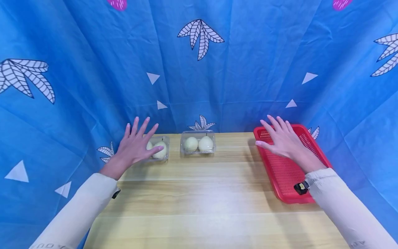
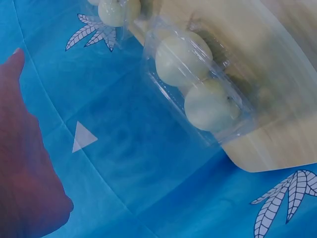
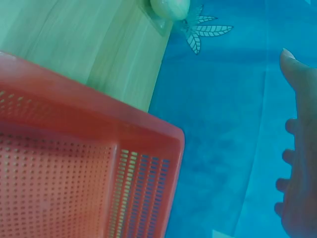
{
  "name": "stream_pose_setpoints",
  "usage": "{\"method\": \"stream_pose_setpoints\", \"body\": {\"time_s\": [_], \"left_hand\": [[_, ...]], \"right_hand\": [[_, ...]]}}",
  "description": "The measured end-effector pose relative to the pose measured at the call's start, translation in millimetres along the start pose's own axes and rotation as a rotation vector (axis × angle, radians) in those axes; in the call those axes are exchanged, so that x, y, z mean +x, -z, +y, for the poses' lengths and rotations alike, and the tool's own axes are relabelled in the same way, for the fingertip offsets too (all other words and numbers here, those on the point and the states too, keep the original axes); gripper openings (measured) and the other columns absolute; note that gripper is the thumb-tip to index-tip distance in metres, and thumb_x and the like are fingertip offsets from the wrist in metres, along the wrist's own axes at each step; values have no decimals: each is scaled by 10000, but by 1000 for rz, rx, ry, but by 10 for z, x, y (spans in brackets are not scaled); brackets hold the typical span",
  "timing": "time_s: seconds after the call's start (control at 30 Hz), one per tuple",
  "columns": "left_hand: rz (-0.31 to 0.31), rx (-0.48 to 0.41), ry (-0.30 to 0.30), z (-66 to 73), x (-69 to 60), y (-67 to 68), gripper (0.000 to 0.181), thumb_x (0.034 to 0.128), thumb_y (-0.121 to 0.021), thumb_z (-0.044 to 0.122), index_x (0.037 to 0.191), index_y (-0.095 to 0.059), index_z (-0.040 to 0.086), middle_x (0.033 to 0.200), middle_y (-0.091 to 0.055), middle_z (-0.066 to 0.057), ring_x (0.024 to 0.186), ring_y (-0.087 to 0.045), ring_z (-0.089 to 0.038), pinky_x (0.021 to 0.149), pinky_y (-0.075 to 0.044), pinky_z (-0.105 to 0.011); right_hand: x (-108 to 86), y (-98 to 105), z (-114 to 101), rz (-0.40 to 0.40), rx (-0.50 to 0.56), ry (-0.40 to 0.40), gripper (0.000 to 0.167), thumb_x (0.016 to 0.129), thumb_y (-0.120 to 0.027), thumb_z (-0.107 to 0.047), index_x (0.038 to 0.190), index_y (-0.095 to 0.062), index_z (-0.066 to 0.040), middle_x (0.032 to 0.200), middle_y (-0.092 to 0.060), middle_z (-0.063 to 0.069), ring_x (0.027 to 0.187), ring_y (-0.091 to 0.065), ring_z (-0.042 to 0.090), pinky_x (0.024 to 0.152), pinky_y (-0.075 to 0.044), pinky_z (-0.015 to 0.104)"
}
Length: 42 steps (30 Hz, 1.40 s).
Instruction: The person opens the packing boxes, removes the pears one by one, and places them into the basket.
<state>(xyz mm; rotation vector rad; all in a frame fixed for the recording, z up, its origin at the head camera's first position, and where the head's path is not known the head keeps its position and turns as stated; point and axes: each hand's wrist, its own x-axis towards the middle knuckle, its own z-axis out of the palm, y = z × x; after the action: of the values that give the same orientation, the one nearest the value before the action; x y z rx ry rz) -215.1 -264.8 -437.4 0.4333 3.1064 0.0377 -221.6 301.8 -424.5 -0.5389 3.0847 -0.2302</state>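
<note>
My left hand (image 1: 133, 147) hovers with spread fingers over the left clear plastic box (image 1: 167, 147), partly covering it. Two pale, round pears (image 2: 213, 105) lie in that box in the left wrist view. A second clear box (image 1: 197, 152) stands to its right, also with two pears (image 1: 206, 143) inside. Above the red plastic basket (image 1: 286, 199) at the right, my right hand (image 1: 284, 140) is held with fingers straight and apart. Neither hand holds anything. In the right wrist view the basket's perforated floor (image 3: 49, 188) shows no contents.
Everything stands on a light wooden table (image 1: 199, 200). A blue curtain (image 1: 255, 62) with leaf and triangle prints hangs behind it and along both sides. The boxes sit near the table's back edge, and the basket lies at its right side.
</note>
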Motion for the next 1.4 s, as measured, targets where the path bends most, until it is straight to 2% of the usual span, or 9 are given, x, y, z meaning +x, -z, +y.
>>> {"method": "stream_pose_setpoints", "body": {"time_s": [0.33,0.57,0.93,1.23,1.4], "left_hand": [[-6,-29,3,46,113,-78,954,915,-390,830,1671,-108,320,1766,62,-86,1604,176,-438,1262,68,-706],[-28,-34,12,95,198,-158,954,914,-342,848,1670,-77,330,1762,99,-62,1592,225,-425,1256,118,-693],[-30,-70,19,190,268,-206,923,951,-438,753,1672,-67,313,1759,107,-68,1589,235,-419,1254,122,-696],[-57,-76,22,211,354,-322,947,937,-355,816,1673,-48,305,1758,105,-81,1593,211,-434,1255,96,-708],[-55,-103,19,236,412,-389,939,949,-372,794,1675,-56,289,1761,86,-87,1604,175,-432,1268,87,-686]], "right_hand": [[209,-145,-100,24,-12,22,951,928,-529,-716,1667,-196,-219,1746,-135,156,1592,-116,488,1277,-73,690],[323,-249,-193,20,-20,37,908,957,-496,-681,1665,-204,-193,1747,-131,162,1593,-102,497,1283,-65,680],[479,-434,-302,26,3,43,901,964,-479,-679,1657,-223,-164,1738,-160,174,1582,-130,512,1284,-84,674],[607,-578,-369,6,14,38,905,973,-459,-679,1665,-189,-162,1741,-148,172,1593,-103,500,1293,-75,656],[669,-645,-404,4,28,38,885,985,-453,-660,1664,-190,-157,1739,-155,173,1591,-124,496,1291,-97,657]]}}
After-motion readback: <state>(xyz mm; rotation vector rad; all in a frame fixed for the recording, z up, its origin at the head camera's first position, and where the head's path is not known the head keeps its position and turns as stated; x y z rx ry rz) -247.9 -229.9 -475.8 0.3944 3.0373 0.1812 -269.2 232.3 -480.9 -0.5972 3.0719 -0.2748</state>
